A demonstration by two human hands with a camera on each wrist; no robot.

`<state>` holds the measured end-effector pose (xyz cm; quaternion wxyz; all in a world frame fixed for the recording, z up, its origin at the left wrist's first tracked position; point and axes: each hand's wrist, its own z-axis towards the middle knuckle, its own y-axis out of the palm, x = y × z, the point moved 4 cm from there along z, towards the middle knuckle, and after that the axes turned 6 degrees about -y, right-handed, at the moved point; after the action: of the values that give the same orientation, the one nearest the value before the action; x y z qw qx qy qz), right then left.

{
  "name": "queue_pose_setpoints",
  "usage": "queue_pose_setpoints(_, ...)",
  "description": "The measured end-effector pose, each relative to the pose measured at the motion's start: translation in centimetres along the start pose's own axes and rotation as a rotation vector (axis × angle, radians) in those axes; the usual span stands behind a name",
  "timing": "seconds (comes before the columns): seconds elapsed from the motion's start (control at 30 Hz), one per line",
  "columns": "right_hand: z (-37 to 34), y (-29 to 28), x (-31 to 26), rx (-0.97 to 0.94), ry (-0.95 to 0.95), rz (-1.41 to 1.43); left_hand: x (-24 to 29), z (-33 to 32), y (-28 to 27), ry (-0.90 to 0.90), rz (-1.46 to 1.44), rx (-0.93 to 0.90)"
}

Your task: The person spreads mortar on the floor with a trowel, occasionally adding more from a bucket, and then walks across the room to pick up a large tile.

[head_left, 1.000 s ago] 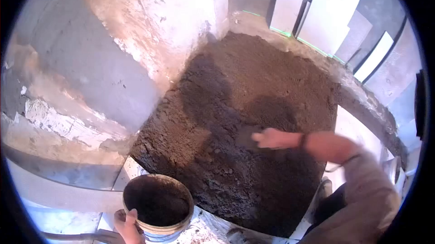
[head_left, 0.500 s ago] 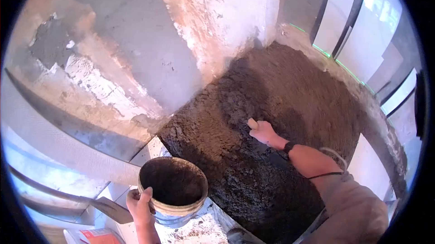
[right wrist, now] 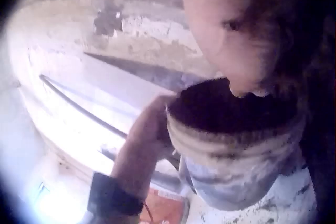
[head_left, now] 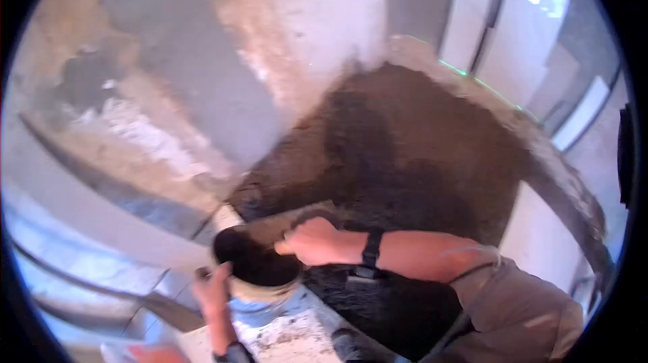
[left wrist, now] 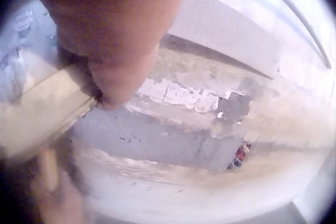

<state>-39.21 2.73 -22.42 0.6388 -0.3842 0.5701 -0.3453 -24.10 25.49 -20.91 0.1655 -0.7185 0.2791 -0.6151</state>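
My left hand (head_left: 214, 292) grips the near-left rim of a bucket (head_left: 263, 291), thumb at the edge; the left wrist view shows the thumb side close up against the pale rim (left wrist: 42, 103). Dark material lines the inside of the bucket. Over its right side, my right hand (head_left: 317, 240) holds a trowel by its pale wooden handle (head_left: 285, 248). The flat blade (head_left: 270, 227) lies across the far side of the bucket mouth. In the right wrist view the right hand (right wrist: 236, 29) is above the bucket (right wrist: 226, 166), its grip partly in shadow.
A broad bed of dark, damp mortar-like material (head_left: 432, 167) covers the floor corner. Patchy plastered wall (head_left: 189, 59) rises at left; pale panels (head_left: 520, 32) stand at right. A bag with red print (head_left: 155, 351) and a shovel-like blade (head_left: 169, 310) lie at lower left.
My right hand with the trowel has moved left and toward me, from the dark bed to the bucket's mouth. The left hand keeps hold of the rim. The head view has shifted.
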Motion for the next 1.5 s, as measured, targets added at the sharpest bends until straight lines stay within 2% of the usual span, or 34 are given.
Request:
queue_pose_setpoints(0.03,-1.5,-1.6,2.2,0.002,0.09,0.018,-0.5,-0.2,-0.2,-0.06,-0.09,0.009)
queue_pose_setpoints(0.1,-6.2,-3.4,8.2,-0.039,0.198,0.088,-1.8,1.2,-1.4,-0.045,-0.233,-0.099)
queue_pose_setpoints(0.13,-9.4,-3.9,12.0,-0.153,0.282,0.016,-2.7,2.0,-1.9,-0.065,-0.265,-0.107)
queue_pose_setpoints(0.17,-13.8,-4.6,14.9,-0.043,0.326,-0.005,-3.1,2.7,-2.4,-0.082,-0.291,-0.103)
queue_pose_setpoints(0.2,-18.9,-6.6,15.9,-0.202,0.518,0.014,-2.4,1.3,-2.8,-0.069,-0.325,-0.099)
queue_pose_setpoints(0.23,-23.7,-8.3,16.8,-0.356,0.962,0.169,-2.0,1.0,-2.6,-0.071,-0.355,-0.105)
queue_pose_setpoints(0.27,-25.4,-11.1,15.2,-0.437,1.005,0.117,-2.3,1.8,-2.8,-0.098,-0.353,-0.092)
queue_pose_setpoints(0.3,-29.7,-10.3,16.8,-0.319,1.033,0.168,-1.3,1.6,-3.1,-0.146,-0.189,-0.1)
queue_pose_setpoints(0.33,-34.2,-9.2,18.3,-0.267,1.156,0.309,-0.6,1.4,-3.1,-0.151,-0.172,-0.103)
queue_pose_setpoints(0.43,-30.7,-6.8,18.0,-0.156,1.134,0.367,0.0,1.2,-2.1,-0.15,-0.152,-0.058)
queue_pose_setpoints(0.5,-28.0,-0.5,23.8,0.05,1.185,0.499,-0.1,1.4,-1.8,-0.115,-0.107,-0.11)
queue_pose_setpoints(0.57,-25.1,3.7,28.6,0.239,1.051,0.427,-0.1,0.8,-1.2,-0.116,-0.113,-0.109)
queue_pose_setpoints(0.63,-21.1,4.9,30.0,0.403,1.063,0.542,0.7,0.0,-0.8,-0.135,-0.146,-0.09)
queue_pose_setpoints(0.67,-20.1,5.7,30.5,0.489,1.071,0.548,-0.3,0.7,-1.1,-0.06,-0.122,-0.1)
queue_pose_setpoints(0.73,-17.8,7.1,30.7,0.631,1.084,0.557,0.1,-0.2,-1.4,-0.096,-0.092,-0.072)
queue_pose_setpoints(0.77,-17.2,5.7,29.9,0.512,0.996,0.322,-0.4,-0.3,-1.6,-0.111,-0.116,-0.075)
queue_pose_setpoints(0.83,-18.4,5.7,30.4,0.483,0.96,0.339,-0.5,-0.6,-1.7,-0.087,-0.152,-0.072)
queue_pose_setpoints(0.87,-18.6,5.1,30.2,0.495,0.939,0.332,-0.9,-0.5,-2.4,-0.151,-0.073,-0.145)
queue_pose_setpoints(0.9,-18.6,3.8,29.6,0.513,0.914,0.325,-2.0,0.3,-1.5,-0.019,-0.306,-0.04)
queue_pose_setpoints(0.97,-17.4,1.1,28.0,0.515,0.842,0.298,-2.8,0.7,-1.6,-0.049,-0.293,-0.018)
queue_pose_setpoints(1.03,-15.2,-2.4,24.4,0.484,0.75,0.259,0.0,-0.8,-1.0,-0.099,-0.268,-0.03)
queue_pose_setpoints(1.07,-13.9,-4.5,21.5,0.478,0.646,0.308,-0.2,-0.6,-1.0,-0.148,-0.233,-0.023)
queue_pose_setpoints(1.13,-11.1,-7.4,15.8,0.357,0.564,0.258,-0.8,0.1,-1.0,-0.139,-0.112,0.006)
queue_pose_setpoints(1.17,-9.7,-7.7,13.2,0.291,0.515,0.247,-0.6,-0.3,-1.2,-0.144,-0.077,-0.024)
queue_pose_setpoints(1.2,-8.4,-7.2,10.5,0.273,0.375,0.185,-0.5,-0.6,-1.3,-0.042,-0.076,0.042)
queue_pose_setpoints(1.23,-6.9,-6.0,7.3,0.225,0.234,0.187,-2.2,0.5,-1.5,-0.046,-0.027,0.025)
queue_pose_setpoints(1.27,-5.4,-5.0,3.8,0.193,0.102,0.181,-0.1,-1.0,-1.7,-0.118,-0.025,-0.047)
queue_pose_setpoints(1.37,-1.1,-0.8,-3.0,0.069,-0.203,-0.019,-2.2,-0.3,-1.3,-0.056,-0.231,-0.002)
queue_pose_setpoints(1.43,0.2,1.4,-4.4,0.118,-0.198,-0.042,-2.7,-0.8,-2.1,-0.024,-0.248,0.013)
queue_pose_setpoints(1.47,0.5,1.0,-4.1,-0.002,-0.13,-0.11,-3.3,-1.1,-3.1,-0.023,-0.247,0.02)
queue_pose_setpoints(1.5,0.2,-0.5,-3.3,0.046,-0.137,-0.099,-3.0,-1.7,-4.9,-0.104,-0.182,0.004)
